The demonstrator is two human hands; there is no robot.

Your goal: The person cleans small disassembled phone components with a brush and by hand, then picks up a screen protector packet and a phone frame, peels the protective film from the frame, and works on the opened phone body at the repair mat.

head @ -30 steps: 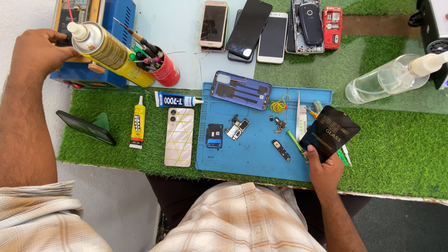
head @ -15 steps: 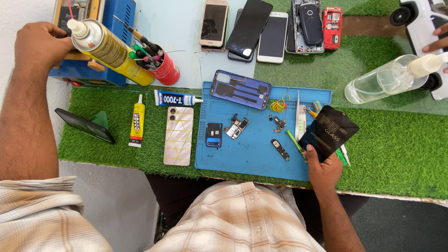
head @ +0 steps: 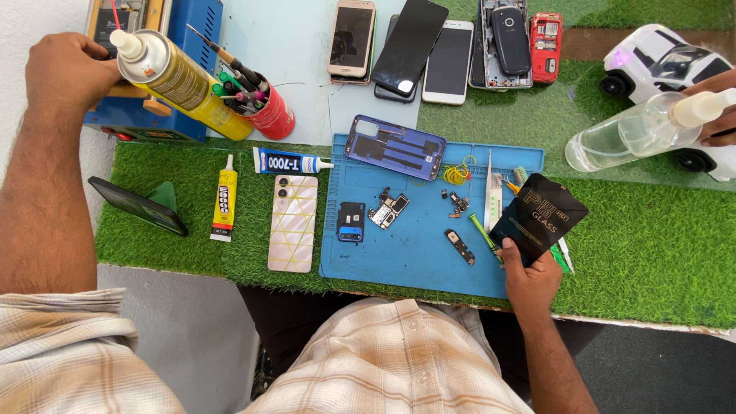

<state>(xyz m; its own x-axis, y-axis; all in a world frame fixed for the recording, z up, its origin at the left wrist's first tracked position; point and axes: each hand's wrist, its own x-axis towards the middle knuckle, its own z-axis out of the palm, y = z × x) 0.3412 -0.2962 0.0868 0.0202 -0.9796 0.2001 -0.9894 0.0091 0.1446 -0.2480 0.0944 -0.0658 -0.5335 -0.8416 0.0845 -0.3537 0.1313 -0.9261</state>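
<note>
Black packet (head: 539, 217): your right hand (head: 529, 280) grips its lower edge, thumb on top, tilted over the right end of the blue mat (head: 414, 253).
Left of that grip: small phone parts (head: 389, 208) lie loose on the mat.
Just beside the grip: green tool (head: 483, 234), partly under the packet.
Left hand (head: 65, 69): closed on the blue machine (head: 157, 115), just behind the yellow spray can (head: 180, 80); what it clasps you cannot tell.
Far right: another person's hand (head: 721, 123) on a clear spray bottle (head: 629, 134).
</note>
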